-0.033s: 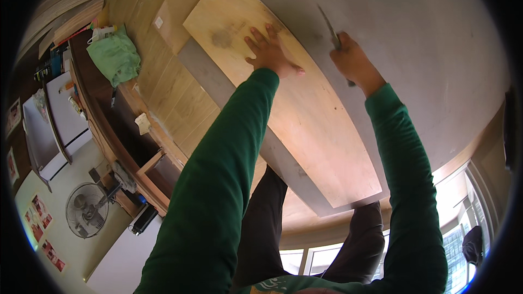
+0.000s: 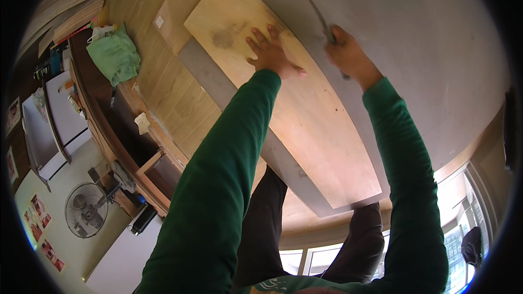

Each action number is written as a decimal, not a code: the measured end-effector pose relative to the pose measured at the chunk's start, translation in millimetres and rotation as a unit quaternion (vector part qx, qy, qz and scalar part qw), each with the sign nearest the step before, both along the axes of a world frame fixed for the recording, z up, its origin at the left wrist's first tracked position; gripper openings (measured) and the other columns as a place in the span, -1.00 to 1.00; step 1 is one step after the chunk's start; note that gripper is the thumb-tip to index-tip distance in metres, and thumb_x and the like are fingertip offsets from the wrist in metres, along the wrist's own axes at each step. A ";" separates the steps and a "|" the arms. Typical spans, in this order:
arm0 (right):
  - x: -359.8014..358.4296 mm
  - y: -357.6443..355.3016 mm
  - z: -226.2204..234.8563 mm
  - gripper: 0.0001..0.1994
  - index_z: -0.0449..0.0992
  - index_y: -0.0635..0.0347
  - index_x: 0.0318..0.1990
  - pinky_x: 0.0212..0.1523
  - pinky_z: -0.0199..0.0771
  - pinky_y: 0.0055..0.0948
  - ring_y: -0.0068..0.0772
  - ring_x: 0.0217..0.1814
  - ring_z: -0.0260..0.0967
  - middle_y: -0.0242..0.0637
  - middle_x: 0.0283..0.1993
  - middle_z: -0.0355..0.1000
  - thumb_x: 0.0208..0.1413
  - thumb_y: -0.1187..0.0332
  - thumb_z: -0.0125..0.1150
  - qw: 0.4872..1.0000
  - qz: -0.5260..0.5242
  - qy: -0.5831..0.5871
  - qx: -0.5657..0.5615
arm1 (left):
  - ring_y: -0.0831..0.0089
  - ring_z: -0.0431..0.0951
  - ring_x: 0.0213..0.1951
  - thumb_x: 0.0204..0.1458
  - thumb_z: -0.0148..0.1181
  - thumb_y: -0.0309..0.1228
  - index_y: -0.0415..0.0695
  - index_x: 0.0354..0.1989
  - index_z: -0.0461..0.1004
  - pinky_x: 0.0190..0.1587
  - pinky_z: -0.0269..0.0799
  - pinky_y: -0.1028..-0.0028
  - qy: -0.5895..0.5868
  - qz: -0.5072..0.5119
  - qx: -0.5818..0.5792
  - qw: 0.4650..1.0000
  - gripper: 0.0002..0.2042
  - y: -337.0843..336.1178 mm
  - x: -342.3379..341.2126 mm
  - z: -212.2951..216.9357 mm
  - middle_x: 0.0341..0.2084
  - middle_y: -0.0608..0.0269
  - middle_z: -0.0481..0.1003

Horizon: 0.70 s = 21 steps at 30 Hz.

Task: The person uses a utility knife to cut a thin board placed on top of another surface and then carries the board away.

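Note:
My left hand (image 2: 271, 57) lies flat with spread fingers on a long light wooden board (image 2: 321, 114), near its far end. The board has a dark smudge close to the fingertips and lies on a large grey sheet (image 2: 430, 43). My right hand (image 2: 348, 53) is closed around a knife-like tool (image 2: 320, 15) with a narrow, pointed grey blade. The blade points away from me and to the left, just above or on the grey sheet, right of the board. Most of the handle is hidden in my fingers; its lower end shows below the palm.
To the left stands a brown wooden cabinet (image 2: 103, 109) with a green plastic bag (image 2: 115, 57) on it. A fan (image 2: 87, 209) is at the lower left. Stacked boards (image 2: 68, 5) lie at the far left. Windows (image 2: 457, 239) show at the lower right.
My right hand and the knife-like tool have shifted slightly away from me and to the left. My left hand and the board have barely moved.

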State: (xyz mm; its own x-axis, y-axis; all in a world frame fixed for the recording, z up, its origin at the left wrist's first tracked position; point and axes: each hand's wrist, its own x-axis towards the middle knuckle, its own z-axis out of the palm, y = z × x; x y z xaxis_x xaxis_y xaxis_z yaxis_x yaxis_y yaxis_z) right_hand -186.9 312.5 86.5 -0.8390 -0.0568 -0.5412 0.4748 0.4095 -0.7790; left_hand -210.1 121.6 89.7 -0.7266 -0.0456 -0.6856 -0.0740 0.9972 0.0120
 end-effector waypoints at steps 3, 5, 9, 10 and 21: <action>-54.5 -45.8 6.0 -0.55 0.39 0.20 0.18 -0.09 0.50 -0.12 0.03 -0.10 0.52 0.07 -0.09 0.52 0.26 0.12 0.06 0.998 0.028 0.051 -0.018 | -0.29 -0.47 0.48 -0.41 0.63 0.09 -0.03 0.51 -0.53 0.33 0.05 -0.27 0.002 0.007 -0.010 1.000 0.48 -10.0 -0.3 -1.4 0.47 -0.27 -0.52; -88.9 -69.1 -33.4 -0.56 0.40 0.21 0.16 0.07 0.42 -0.04 0.15 0.07 0.45 0.11 0.00 0.51 0.28 0.12 0.03 0.988 0.030 0.146 0.029 | -0.29 -0.47 0.49 -0.41 0.63 0.08 -0.03 0.51 -0.53 0.33 0.05 -0.27 0.005 0.004 -0.004 1.000 0.48 -6.7 -1.6 -4.6 0.47 -0.27 -0.52; -133.1 -100.2 -54.4 -0.58 0.43 0.24 0.15 0.14 0.40 -0.02 0.20 0.14 0.42 0.16 0.06 0.48 0.26 0.18 -0.02 0.987 0.047 0.127 0.086 | -0.32 -0.48 0.48 -0.45 0.64 0.10 -0.04 0.51 -0.53 0.30 0.05 -0.32 0.009 0.003 0.014 1.000 0.51 -4.1 -0.3 -14.5 0.47 -0.30 -0.52; -137.8 -105.4 -56.3 -0.59 0.43 0.25 0.14 0.14 0.40 -0.02 0.20 0.14 0.42 0.17 0.06 0.48 0.26 0.19 -0.03 0.988 0.049 0.122 0.087 | -0.33 -0.48 0.48 -0.45 0.64 0.11 -0.04 0.51 -0.53 0.30 0.04 -0.33 0.008 0.003 0.012 1.000 0.51 -4.6 -0.7 -14.8 0.47 -0.31 -0.53; -160.4 -128.8 -63.4 -0.61 0.46 0.28 0.09 0.15 0.40 -0.04 0.17 0.14 0.43 0.19 0.06 0.48 0.21 0.24 -0.05 0.984 0.076 0.120 0.105 | -0.35 -0.52 0.47 -0.45 0.63 0.12 -0.02 0.49 -0.60 0.27 0.01 -0.39 0.010 0.004 0.014 1.000 0.53 -10.8 -1.8 -19.2 0.46 -0.32 -0.57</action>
State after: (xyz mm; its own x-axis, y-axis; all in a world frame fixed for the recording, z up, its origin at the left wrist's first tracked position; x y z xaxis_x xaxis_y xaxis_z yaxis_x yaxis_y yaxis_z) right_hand -347.4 183.7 23.2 -0.9344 -0.0996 -0.3419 0.2082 0.6263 -0.7513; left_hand -211.9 110.8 70.5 -0.7397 -0.0330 -0.6721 -0.0816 0.9958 0.0410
